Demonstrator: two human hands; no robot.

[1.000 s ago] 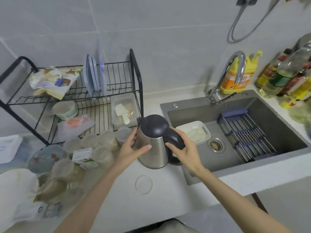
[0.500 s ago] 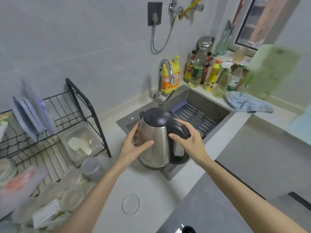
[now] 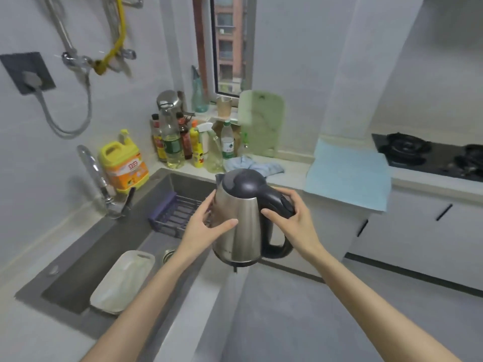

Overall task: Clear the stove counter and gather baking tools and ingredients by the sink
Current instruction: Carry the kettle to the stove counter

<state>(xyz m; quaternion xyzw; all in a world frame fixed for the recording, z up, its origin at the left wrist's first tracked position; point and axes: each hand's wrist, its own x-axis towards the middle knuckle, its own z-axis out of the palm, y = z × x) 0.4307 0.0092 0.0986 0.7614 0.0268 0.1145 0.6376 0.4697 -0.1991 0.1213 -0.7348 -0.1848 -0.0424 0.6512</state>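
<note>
A steel electric kettle with a black lid and handle hangs in the air over the sink's right edge, carried by both hands. My left hand cups its steel body from the left, thumb across the front. My right hand grips the black handle at the top. The grey sink lies below and to the left, with a white dish in its basin. The black gas stove sits on the far counter at the right.
A blue mat drapes over the counter beside the stove. Bottles, a yellow detergent jug, a green cutting board and a blue cloth crowd the corner behind the sink. A faucet rises at the sink's back; a purple rack spans the basin.
The kettle has left the counter by the dish rack and travelled right, over the sink. The view has swung right, so the stove counter is in sight and the dish rack is out of frame.
</note>
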